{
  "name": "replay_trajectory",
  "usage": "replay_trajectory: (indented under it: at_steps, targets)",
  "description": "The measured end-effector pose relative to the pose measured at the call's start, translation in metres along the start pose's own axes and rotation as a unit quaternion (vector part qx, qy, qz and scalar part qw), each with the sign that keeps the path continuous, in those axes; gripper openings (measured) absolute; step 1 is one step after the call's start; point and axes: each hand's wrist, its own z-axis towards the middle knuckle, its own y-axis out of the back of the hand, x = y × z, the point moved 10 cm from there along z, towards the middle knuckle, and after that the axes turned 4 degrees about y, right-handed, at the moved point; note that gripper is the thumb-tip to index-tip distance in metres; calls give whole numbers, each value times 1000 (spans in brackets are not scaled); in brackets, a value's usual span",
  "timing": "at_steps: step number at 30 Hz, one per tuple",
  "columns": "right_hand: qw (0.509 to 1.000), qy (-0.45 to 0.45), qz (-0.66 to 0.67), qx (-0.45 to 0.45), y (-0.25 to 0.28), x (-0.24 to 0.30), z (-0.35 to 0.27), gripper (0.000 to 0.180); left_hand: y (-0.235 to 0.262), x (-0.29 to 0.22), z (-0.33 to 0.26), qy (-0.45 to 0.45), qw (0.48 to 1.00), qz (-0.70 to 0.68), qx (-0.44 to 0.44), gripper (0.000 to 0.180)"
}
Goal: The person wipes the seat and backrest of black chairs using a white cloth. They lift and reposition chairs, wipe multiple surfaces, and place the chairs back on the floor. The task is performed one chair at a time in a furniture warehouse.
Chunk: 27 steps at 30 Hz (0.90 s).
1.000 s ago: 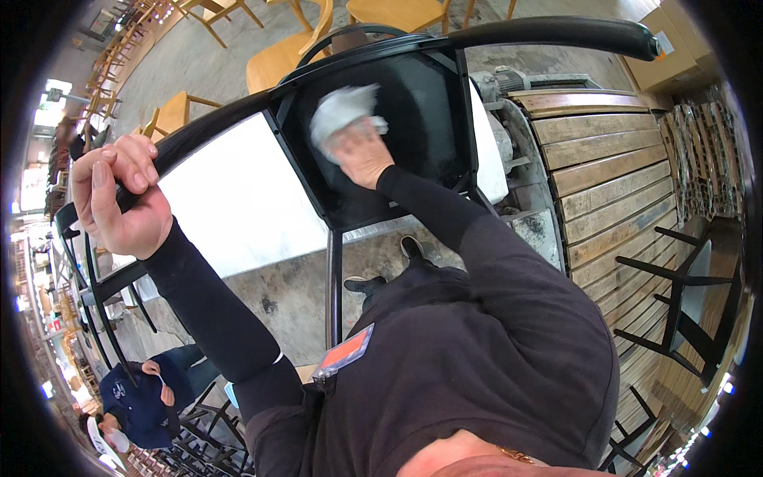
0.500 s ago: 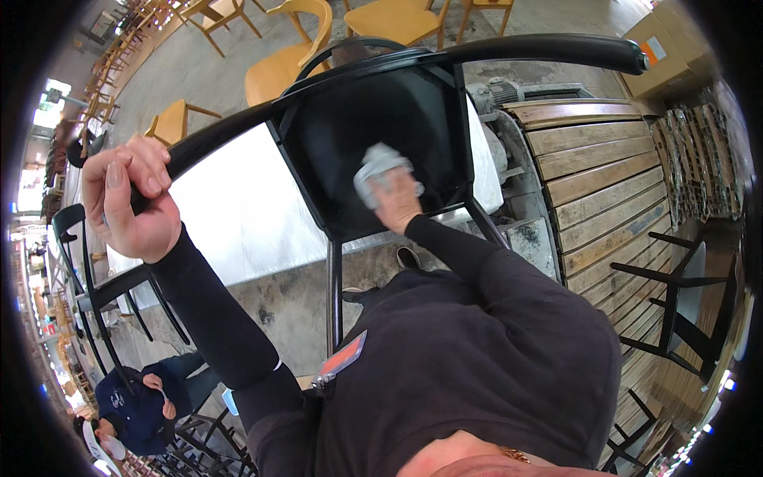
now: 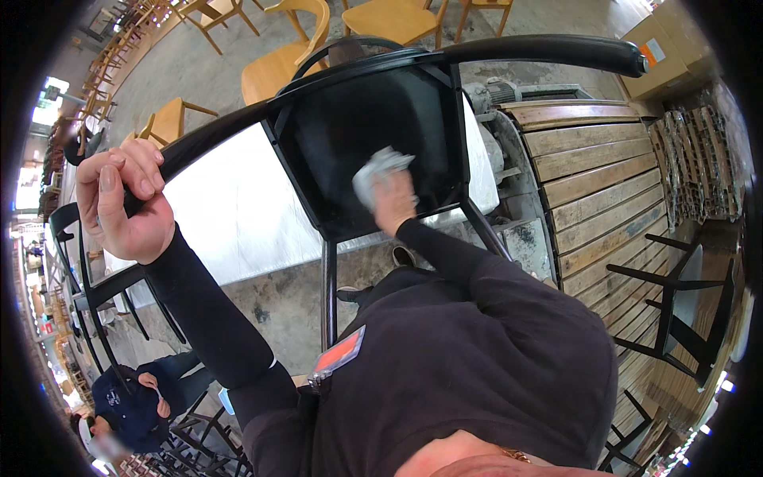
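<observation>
A black chair (image 3: 350, 119) with a curved back rail stands in front of me, its dark seat facing up. My left hand (image 3: 125, 203) grips the left end of the curved rail. My right hand (image 3: 395, 200) presses a crumpled white cloth (image 3: 375, 172) onto the lower middle of the seat. Both my forearms are in black sleeves.
A white-topped table (image 3: 230, 215) lies under the chair. Wooden slatted pallets (image 3: 604, 183) lie to the right, with another black chair (image 3: 683, 294) on them. Yellow wooden chairs (image 3: 286, 56) stand on the concrete floor beyond. A person in a dark cap (image 3: 127, 405) is at the lower left.
My right hand has drawn the cloth down across the seat, from its upper left part to its lower middle. My left hand has kept its hold on the rail.
</observation>
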Motion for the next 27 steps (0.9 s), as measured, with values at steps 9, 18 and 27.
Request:
replay_trajectory:
  at_steps: [9, 18, 27]
  targets:
    - [987, -88, -13, -136, 79, -80, 144, 63, 1, -2, 0, -2, 1000, -3, -18, 17]
    - [974, 218, 20, -52, -24, 105, 123, 36, 11, 2, -2, -25, 999, -23, -21, 17]
    - [869, 395, -41, 296, -41, 60, -11, 33, 8, -5, -10, -37, 998, 13, -56, 18]
